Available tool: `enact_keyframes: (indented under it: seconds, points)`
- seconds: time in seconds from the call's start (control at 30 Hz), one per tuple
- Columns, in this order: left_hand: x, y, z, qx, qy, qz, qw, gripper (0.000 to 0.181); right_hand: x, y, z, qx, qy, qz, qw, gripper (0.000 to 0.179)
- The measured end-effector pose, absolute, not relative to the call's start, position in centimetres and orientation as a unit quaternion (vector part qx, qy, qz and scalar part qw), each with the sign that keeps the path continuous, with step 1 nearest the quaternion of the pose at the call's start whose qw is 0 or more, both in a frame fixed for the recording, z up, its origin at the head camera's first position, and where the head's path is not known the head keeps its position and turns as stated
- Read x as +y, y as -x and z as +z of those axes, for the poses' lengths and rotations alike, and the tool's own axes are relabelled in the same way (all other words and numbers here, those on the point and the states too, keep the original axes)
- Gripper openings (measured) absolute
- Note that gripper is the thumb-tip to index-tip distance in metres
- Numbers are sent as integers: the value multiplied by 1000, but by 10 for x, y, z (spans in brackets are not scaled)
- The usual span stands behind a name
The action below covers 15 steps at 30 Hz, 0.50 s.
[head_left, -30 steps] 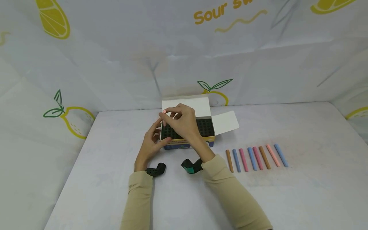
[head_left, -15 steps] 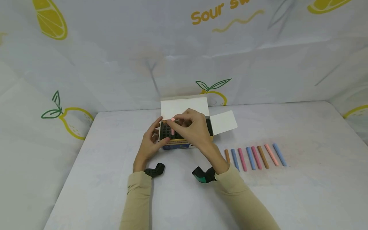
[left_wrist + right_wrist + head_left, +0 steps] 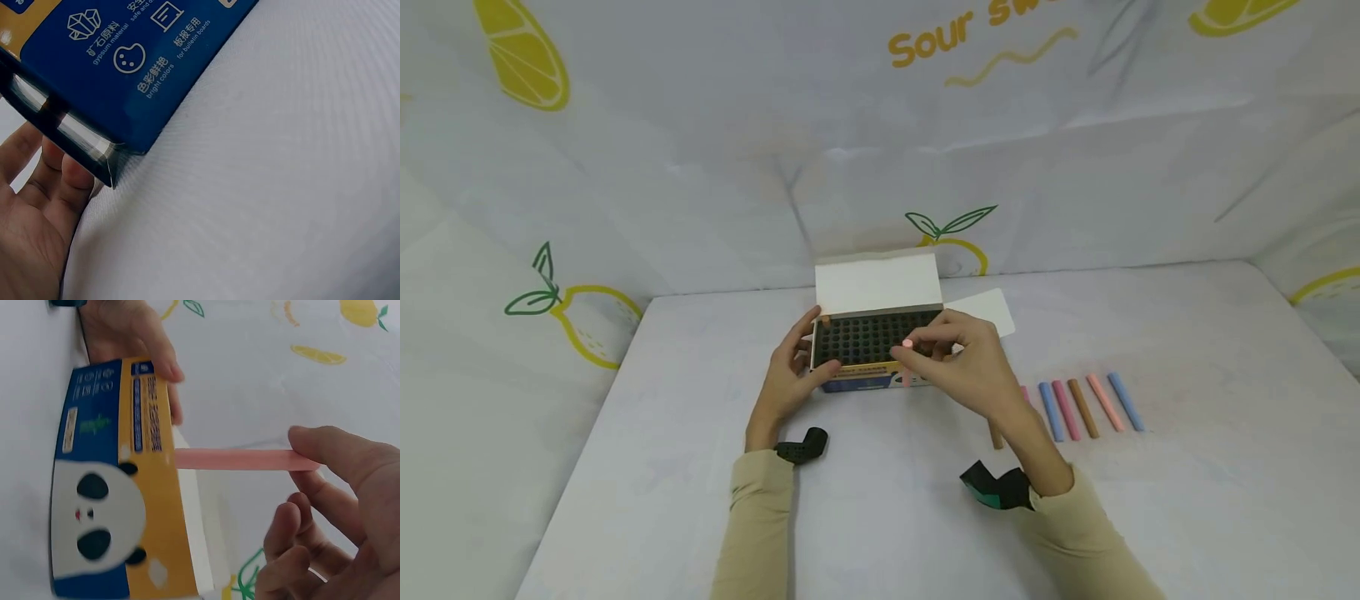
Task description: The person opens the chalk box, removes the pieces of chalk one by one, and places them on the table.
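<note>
An open chalk box (image 3: 859, 385), blue and yellow with a panda on its front, stands at the table's back. Its black tray (image 3: 857, 337) has rows of round holes, and an orange-brown chalk (image 3: 826, 320) sits in the back-left corner. My left hand (image 3: 785, 387) holds the box's left end, thumb on the front edge and fingers on the side. Between thumb and forefinger, my right hand (image 3: 973, 362) pinches one end of a pink chalk stick (image 3: 244, 459). That stick points down by the box's front edge; the right wrist view shows its far end hidden or touching there.
Blue chalk (image 3: 1126, 402), light pink chalk (image 3: 1106, 402), brown chalk (image 3: 1083, 408) and several other sticks lie in a row right of the box, some partly behind my right arm. The raised lid (image 3: 880, 283) and a side flap (image 3: 988, 310) stick out. A printed cloth (image 3: 715, 192) hangs behind.
My right hand has moved right and toward me with the pink chalk, from the box's back-left corner to its front edge. The corner chalk has come into view. My left hand stays on the box.
</note>
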State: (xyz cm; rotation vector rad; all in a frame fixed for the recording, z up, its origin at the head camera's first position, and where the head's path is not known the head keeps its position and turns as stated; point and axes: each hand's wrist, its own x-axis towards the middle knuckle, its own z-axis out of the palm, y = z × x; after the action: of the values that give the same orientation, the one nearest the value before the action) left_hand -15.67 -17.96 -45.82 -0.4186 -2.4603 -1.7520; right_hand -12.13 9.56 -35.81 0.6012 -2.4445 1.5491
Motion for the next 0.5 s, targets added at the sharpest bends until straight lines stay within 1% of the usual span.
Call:
enact_keyframes:
  seconds: [0.23,0.37,0.5]
  points:
    - [-179,156,-457,-805,141,-575,43,81,138,111,-351,-863,-195,464,53,9]
    - [-179,156,-457,-803,145,-576,46,82,159,107,-347,-873,-190,447,39,7]
    - [-180,155,-458,-803,146,-576,46,81,174,103,-344,-879,-191,435,38,5]
